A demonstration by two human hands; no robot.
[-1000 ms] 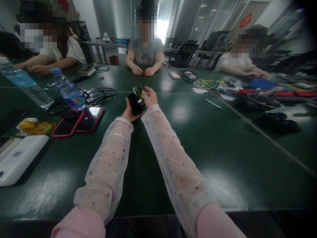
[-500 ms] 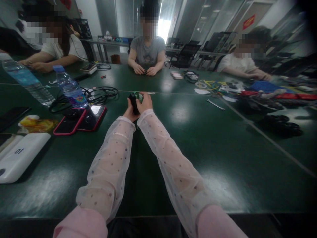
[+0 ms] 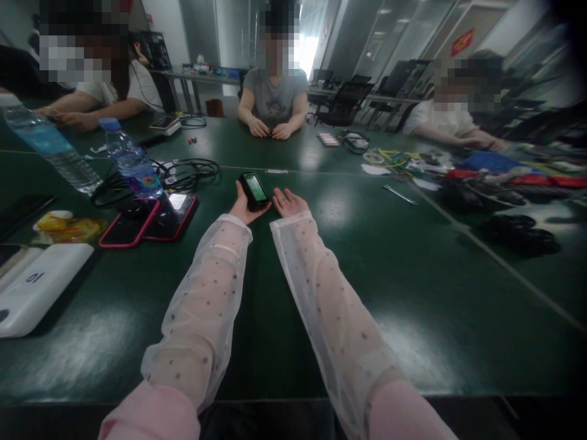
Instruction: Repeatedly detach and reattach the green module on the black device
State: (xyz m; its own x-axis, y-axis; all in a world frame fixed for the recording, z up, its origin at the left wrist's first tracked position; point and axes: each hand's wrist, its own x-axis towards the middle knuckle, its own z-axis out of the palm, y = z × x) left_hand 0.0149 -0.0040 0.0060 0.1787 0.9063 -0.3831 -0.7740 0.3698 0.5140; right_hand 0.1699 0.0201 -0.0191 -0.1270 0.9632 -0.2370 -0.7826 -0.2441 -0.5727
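Observation:
In my left hand [image 3: 243, 206] lies a small, thick black rectangular device [image 3: 254, 189] with a shiny green face turned upward. The thumb runs along its left side and the fingers pass underneath. I cannot make out what kind of device it is. Just to its right, my right hand [image 3: 290, 203] is turned palm up with its fingers spread and nothing in it. A small gap parts it from the device. Both forearms wear sheer white dotted sleeves.
Left of my hands are two red-edged phones [image 3: 172, 219], a blue-capped water bottle [image 3: 131, 160], coiled black cables [image 3: 197, 171] and a white power bank [image 3: 46, 290]. Right lie a wrench [image 3: 398, 194], a heap of cables [image 3: 481, 177] and black coils [image 3: 518, 233]. Several people sit around the green table [image 3: 367, 269].
My right hand has come off the device, moved right and turned palm up with its fingers opened. The green face now shows uncovered. My left hand stays in place.

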